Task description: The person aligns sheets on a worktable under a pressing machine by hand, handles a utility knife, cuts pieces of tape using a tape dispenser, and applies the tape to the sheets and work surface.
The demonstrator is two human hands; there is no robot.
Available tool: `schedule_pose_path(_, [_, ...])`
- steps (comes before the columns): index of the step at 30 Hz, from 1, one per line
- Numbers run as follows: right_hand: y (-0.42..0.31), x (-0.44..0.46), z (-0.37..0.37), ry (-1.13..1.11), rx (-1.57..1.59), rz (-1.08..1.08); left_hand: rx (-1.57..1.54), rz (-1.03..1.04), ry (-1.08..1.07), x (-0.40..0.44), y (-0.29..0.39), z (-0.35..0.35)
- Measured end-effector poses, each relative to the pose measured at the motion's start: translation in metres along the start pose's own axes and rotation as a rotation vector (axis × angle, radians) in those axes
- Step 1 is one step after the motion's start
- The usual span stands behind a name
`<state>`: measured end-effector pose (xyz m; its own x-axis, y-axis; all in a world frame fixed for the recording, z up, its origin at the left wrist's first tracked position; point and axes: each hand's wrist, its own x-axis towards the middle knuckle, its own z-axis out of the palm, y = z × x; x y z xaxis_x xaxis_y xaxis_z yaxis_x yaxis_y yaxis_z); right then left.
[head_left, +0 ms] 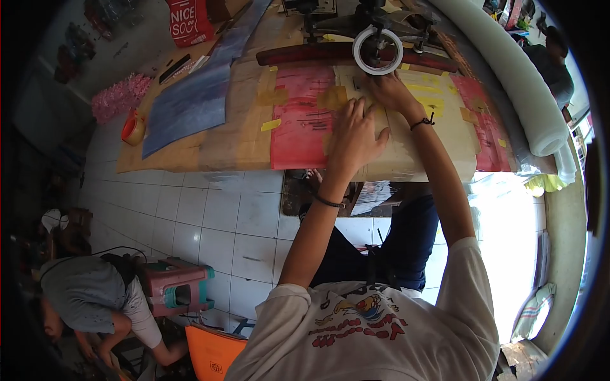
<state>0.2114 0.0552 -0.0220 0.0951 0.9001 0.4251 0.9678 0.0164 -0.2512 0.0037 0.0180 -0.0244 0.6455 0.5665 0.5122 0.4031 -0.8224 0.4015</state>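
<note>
My left hand (pixel 359 136) rests on the worktable with its fingers stretched out over tan cardboard (pixel 406 162). Beside it on the left lies a red panel (pixel 298 127) patched with tape. My right hand (pixel 389 94) reaches further forward, just under a white ring (pixel 377 71) that looks like a tape roll on a black metal apparatus (pixel 343 25). Its fingertips are partly hidden near the ring, so whether they grip anything does not show. Behind both hands runs a long dark red bar (pixel 298 56).
A blue sheet (pixel 190 105) and a tape roll (pixel 133 129) lie on the left of the table. Along the right edge stretches a thick white roll (pixel 508 70). A person (pixel 95 289) bends down at lower left near a stool (pixel 175 286); another person (pixel 549 70) is at upper right.
</note>
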Motion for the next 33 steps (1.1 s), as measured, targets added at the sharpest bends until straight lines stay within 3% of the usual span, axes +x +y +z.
schedule_pose_path(11, [-0.004,-0.003,0.002,-0.058,-0.012,0.067,-0.012,-0.021,-0.017,-0.002,0.003,-0.004])
schedule_pose_path(17, [-0.002,0.002,0.010,0.031,-0.022,0.027,-0.064,-0.010,0.113,-0.001,0.004,-0.003])
schedule_pose_path(28, [-0.021,0.002,-0.005,-0.082,-0.126,0.132,-0.051,-0.030,0.022,0.000,0.002,-0.006])
schedule_pose_path(31, [-0.008,-0.001,0.002,-0.154,-0.312,-0.039,-0.091,-0.021,-0.047,-0.001,-0.004,-0.010])
schedule_pose_path(33, [-0.002,-0.001,0.009,-0.165,-0.339,-0.034,-0.106,0.007,-0.089,-0.002,-0.011,-0.017])
